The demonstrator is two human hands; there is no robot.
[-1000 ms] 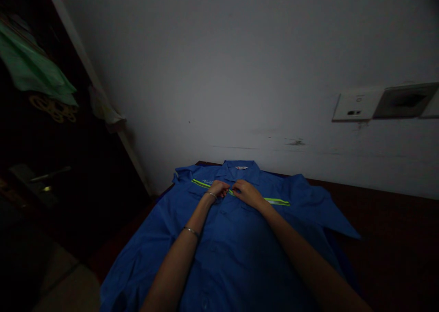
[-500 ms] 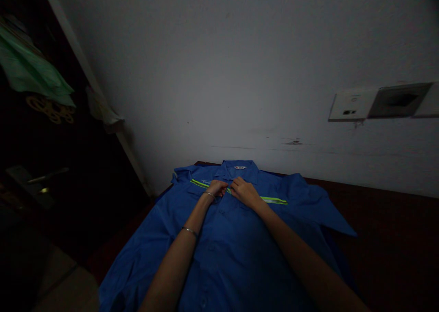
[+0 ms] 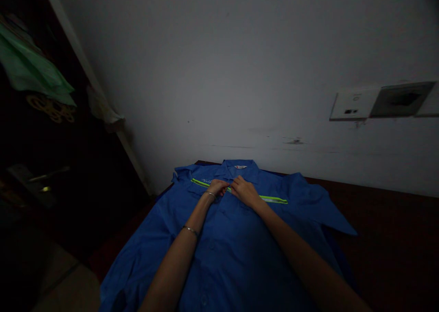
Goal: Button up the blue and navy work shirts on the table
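Note:
A blue work shirt [image 3: 240,248] lies spread front side up, its collar toward the wall and a yellow-green reflective stripe [image 3: 273,200] across the chest. My left hand [image 3: 218,187], with bangles on wrist and forearm, pinches the front edge of the shirt just below the collar. Close beside it my right hand [image 3: 243,189] also has its fingers closed on the front edge, at the height of the stripe. The fingertips nearly meet. Whatever button or buttonhole lies between them is too small and dark to make out.
The shirt rests on a dark reddish-brown table [image 3: 387,220] against a pale wall [image 3: 219,74]. Wall sockets [image 3: 353,105] are at the right. To the left stands a dark door with a handle [image 3: 50,174] and a green cloth [image 3: 32,67] hanging on it.
Both hands stay at the same spot on the shirt front, with only slight finger movement. The shirt lies as before.

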